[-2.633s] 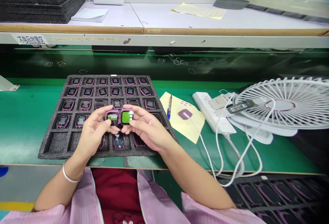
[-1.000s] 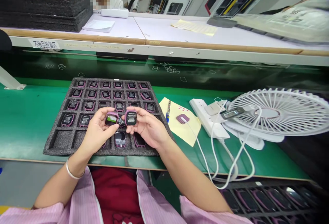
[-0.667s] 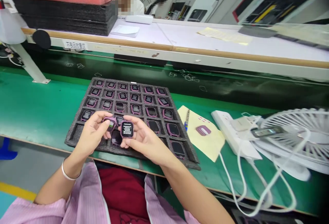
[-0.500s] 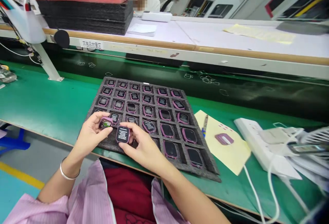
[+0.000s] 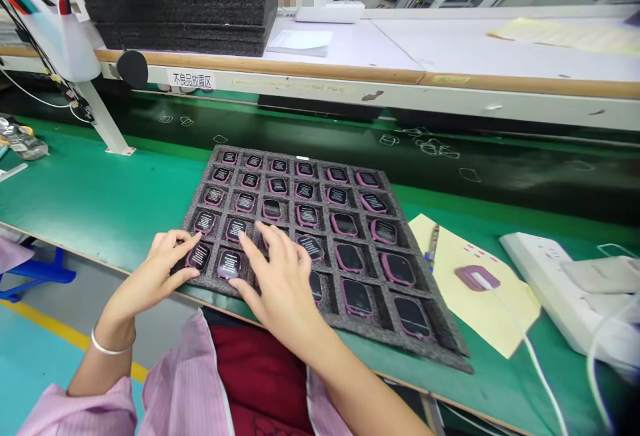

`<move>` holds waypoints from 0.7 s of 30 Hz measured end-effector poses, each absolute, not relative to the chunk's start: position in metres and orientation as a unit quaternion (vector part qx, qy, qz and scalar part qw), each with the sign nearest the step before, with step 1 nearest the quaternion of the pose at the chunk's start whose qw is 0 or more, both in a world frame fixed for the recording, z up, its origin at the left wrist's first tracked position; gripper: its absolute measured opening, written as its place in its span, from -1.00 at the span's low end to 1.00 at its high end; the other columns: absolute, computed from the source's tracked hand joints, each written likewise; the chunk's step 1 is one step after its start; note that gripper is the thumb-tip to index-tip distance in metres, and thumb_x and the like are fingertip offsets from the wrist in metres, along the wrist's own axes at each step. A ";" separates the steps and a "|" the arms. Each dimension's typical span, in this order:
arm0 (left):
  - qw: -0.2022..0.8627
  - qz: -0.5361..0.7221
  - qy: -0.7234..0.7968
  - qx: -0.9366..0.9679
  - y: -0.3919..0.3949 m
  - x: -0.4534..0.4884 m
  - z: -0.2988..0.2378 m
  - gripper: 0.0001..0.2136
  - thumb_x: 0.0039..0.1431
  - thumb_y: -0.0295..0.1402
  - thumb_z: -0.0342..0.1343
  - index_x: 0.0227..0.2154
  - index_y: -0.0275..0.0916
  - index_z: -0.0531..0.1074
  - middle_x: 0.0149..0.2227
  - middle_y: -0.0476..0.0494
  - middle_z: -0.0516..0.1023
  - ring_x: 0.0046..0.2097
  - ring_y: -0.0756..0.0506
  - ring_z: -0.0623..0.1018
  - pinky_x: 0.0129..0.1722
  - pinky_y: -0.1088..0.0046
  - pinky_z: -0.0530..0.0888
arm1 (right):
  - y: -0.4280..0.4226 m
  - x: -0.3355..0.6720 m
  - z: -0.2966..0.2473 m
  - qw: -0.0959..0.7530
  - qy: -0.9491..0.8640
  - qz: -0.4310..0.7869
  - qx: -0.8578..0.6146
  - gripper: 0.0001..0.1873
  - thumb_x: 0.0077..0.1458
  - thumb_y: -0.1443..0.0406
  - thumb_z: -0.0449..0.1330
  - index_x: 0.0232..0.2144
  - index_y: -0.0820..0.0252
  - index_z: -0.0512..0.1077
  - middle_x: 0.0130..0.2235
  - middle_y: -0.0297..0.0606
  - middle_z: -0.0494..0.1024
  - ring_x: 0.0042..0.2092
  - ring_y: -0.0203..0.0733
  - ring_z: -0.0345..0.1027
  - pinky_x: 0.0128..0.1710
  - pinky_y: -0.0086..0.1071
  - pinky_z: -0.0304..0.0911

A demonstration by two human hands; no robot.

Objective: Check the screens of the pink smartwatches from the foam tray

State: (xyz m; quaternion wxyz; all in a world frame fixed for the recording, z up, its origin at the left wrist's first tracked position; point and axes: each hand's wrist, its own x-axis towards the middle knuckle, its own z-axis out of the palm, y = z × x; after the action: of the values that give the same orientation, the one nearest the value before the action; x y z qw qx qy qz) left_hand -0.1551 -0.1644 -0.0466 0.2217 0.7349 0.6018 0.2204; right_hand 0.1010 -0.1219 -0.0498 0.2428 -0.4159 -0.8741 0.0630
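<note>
- Several rows of watches [image 5: 305, 191] are lying in a foam tray [image 5: 373, 329] on a green bench [image 5: 125, 196] below a shelf [image 5: 370, 36].
- We are curving our left hand [image 5: 145, 279] at the near-left corner watch [image 5: 199, 256], our right hand [image 5: 287, 289] at its neighbour [image 5: 229, 264].
- Thumbs [image 5: 185, 278] and fingers [image 5: 254, 254] are standing apart; whether clamping, we cannot judge.

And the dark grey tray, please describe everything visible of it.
The tray looks like speckled foam, with raised walls dividing compartments that hold purple-framed watches, many screens showing white text. It lies flat on the green table, a small white patch at its far edge. The left hand and right hand are over its near left part; whether they touch it is unclear.
</note>
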 end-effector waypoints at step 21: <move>-0.090 0.035 0.616 0.782 -0.131 -0.002 -0.030 -0.65 0.14 -0.10 0.29 -0.35 -0.37 0.52 -0.31 -0.35 0.47 -0.19 -0.36 0.47 -0.23 0.11 0.45 | -0.127 0.188 -0.067 0.267 -0.818 0.113 -0.497 -0.79 0.23 0.22 0.31 -0.22 0.19 0.37 -0.24 -0.18 0.52 -0.19 -0.01 0.39 -0.18 -0.21 0.17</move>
State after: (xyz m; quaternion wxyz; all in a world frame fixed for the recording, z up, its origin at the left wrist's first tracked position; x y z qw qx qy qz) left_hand -0.0021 -0.1309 -0.0303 -0.0901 0.7818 0.6160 0.0355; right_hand 0.1880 -0.1267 -0.0673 0.2672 -0.4971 -0.8177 0.1132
